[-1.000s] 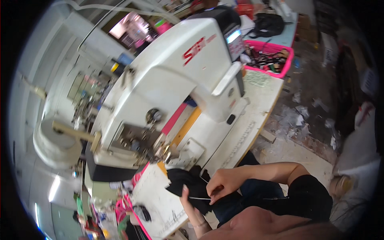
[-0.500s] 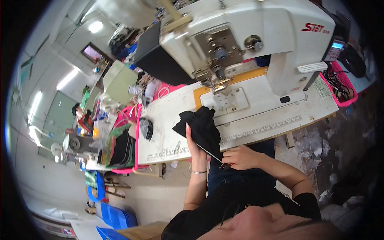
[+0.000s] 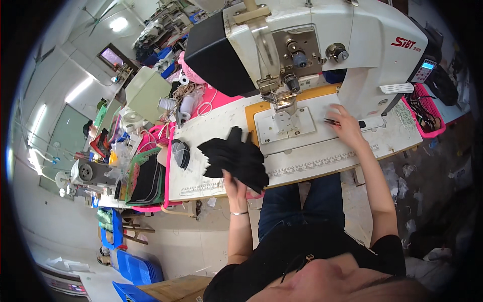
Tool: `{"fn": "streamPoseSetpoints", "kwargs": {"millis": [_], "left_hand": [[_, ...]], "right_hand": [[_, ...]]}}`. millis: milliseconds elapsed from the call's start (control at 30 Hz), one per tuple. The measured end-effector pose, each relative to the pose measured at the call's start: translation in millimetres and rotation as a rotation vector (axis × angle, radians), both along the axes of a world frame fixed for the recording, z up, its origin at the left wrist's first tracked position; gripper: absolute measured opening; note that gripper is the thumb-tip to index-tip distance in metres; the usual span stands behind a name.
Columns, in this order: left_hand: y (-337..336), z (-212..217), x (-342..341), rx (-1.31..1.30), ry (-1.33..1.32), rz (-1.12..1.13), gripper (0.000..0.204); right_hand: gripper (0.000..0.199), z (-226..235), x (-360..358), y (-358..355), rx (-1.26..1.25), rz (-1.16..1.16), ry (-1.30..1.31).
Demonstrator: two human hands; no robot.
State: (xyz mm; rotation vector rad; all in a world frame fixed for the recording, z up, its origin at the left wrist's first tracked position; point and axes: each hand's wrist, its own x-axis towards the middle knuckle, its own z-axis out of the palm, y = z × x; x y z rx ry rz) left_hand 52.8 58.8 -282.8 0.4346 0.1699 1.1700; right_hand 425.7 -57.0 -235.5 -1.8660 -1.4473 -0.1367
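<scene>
A stack of black fabric pieces [image 3: 234, 160] with uneven edges is gripped by my left hand [image 3: 235, 189], its fingers closed around the near edge. This bundle hangs over the front left of the white sewing machine table, left of the needle plate [image 3: 287, 126]. My right hand [image 3: 347, 128] is over the table, right of the plate, close to the machine's upright. Its fingers are closed on a small dark tool [image 3: 331, 122] that looks like thread snips, partly blurred. The presser foot [image 3: 286, 104] stands above the plate, apart from the fabric.
The white sewing machine [image 3: 367, 40] spans the far side. A grey bundle [image 3: 180, 153] lies at the table's left edge, beside a pink-rimmed basket of dark pieces [image 3: 151, 181]. Thread cones [image 3: 186, 104] stand at the back left. A pink basket of cords [image 3: 427, 113] is at the right.
My right hand has left the fabric's lower edge and moved up and right over the table with the small tool. My left hand has moved slightly left and down, and the fabric has turned and spread.
</scene>
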Motion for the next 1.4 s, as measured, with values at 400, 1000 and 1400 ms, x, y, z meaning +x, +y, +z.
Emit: {"fn": "streamPoseSetpoints", "kwargs": {"millis": [400, 1000, 1400], "left_hand": [[-6.0, 29.6, 117.6, 1.259, 0.743, -0.464, 0.068], [103.2, -12.6, -40.2, 0.852, 1.177, -0.281, 0.041], [200.6, 19.2, -87.7, -0.084, 0.358, -0.008, 0.065]], "right_hand": [[0.034, -26.4, -64.7, -44.9, 0.193, 0.321, 1.304], [0.054, -32.2, -220.2, 76.2, 0.298, 0.552, 0.104], [0.073, -42.4, -265.0, 212.0, 0.165, 0.771, -0.053]]}}
